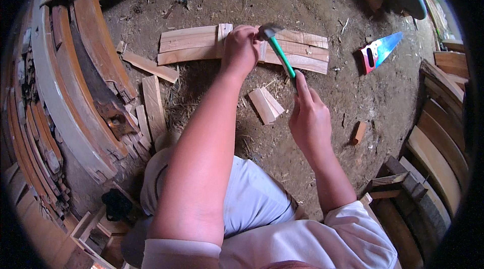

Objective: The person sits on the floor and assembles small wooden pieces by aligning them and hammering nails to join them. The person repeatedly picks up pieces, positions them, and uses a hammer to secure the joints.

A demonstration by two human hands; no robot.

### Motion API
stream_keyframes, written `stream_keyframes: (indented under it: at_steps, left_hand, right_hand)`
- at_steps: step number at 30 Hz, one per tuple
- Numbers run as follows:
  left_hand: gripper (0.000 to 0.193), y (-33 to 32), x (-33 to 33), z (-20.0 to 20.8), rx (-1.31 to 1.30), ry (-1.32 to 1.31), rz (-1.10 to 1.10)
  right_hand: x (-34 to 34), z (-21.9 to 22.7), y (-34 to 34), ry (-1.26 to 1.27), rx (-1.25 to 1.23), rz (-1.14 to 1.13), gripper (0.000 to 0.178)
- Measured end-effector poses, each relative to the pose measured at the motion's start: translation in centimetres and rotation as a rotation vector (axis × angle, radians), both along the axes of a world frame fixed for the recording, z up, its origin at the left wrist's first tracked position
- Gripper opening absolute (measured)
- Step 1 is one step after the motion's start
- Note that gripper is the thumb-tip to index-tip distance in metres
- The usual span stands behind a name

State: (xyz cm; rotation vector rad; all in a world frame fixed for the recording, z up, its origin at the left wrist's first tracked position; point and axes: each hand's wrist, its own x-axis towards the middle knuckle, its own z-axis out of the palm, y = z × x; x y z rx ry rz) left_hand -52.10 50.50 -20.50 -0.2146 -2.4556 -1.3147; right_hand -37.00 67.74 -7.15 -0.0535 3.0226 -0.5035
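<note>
My right hand grips a hammer with a green handle. The hammer's dark metal head reaches the fingertips of my left hand. That hand is closed in a pinch above a panel of pale wooden boards on the ground; what it pinches, if anything, is hidden. Short crosspieces lie over the boards, one of them a wooden strip just left of my left hand. Between my forearms, small wood offcuts rest on the dirt.
A handsaw with a red and white handle lies to the right on the dirt floor. Long planks are stacked along the left, and more boards lean at the right. A small wood block lies right of my right hand.
</note>
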Motion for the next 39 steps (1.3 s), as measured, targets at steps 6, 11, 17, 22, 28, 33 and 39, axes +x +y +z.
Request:
stream_keyframes:
  at_steps: [6, 11, 17, 22, 28, 33, 39]
  left_hand:
    - [0.015, -0.6, -0.4, 0.5, -0.058, -0.109, -0.093]
    - [0.038, -1.7, -0.3, 2.6, -0.093, -0.197, -0.265]
    - [0.117, -3.4, -0.3, 3.9, -0.321, -0.213, -0.350]
    - [0.137, -3.1, -0.2, 4.0, -0.406, -0.315, -0.415]
    - [0.131, -2.9, -0.4, 4.1, -0.452, -0.328, -0.445]
    - [0.127, -3.2, -0.3, 3.9, -0.439, -0.332, -0.422]
    - [0.126, -2.6, -0.3, 4.2, -0.435, -0.373, -0.419]
  right_hand:
    - [0.5, 0.0, 0.2, 0.298, -0.182, -0.040, 0.070]
    - [0.7, -0.2, 1.0, 0.206, -0.219, -0.090, 0.063]
    - [1.4, -0.7, 1.8, 0.114, -0.243, -0.141, 0.056]
    - [0.9, -2.8, 3.1, 0.050, -0.302, -0.217, 0.042]
    - [6.3, -7.8, 8.6, 0.294, -0.161, -0.125, 0.035]
    - [8.9, -7.1, 12.9, 0.116, 0.097, -0.027, 0.040]
    - [0.9, -5.2, 10.4, 0.292, 0.022, 0.099, 0.051]
